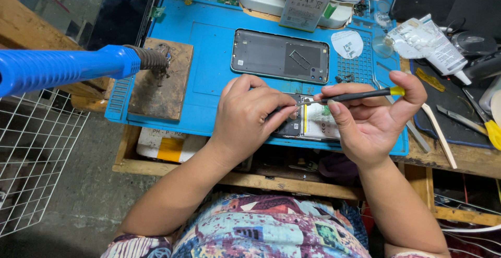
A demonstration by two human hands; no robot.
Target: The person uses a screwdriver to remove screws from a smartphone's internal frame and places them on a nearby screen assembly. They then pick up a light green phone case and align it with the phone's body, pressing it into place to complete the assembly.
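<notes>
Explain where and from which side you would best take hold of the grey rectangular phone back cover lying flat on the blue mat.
Grip the grey rectangular phone back cover by its two long edges, coming from above. It lies flat and thin on the blue mat, with bare mat beside both long edges, so fingers probably fit there.

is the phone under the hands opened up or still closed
Opened: the dark phone shows bare insides and battery, and its grey back cover lies apart on the blue mat.

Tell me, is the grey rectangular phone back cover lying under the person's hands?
No, the grey back cover lies apart on the blue mat, beyond both hands.
</notes>
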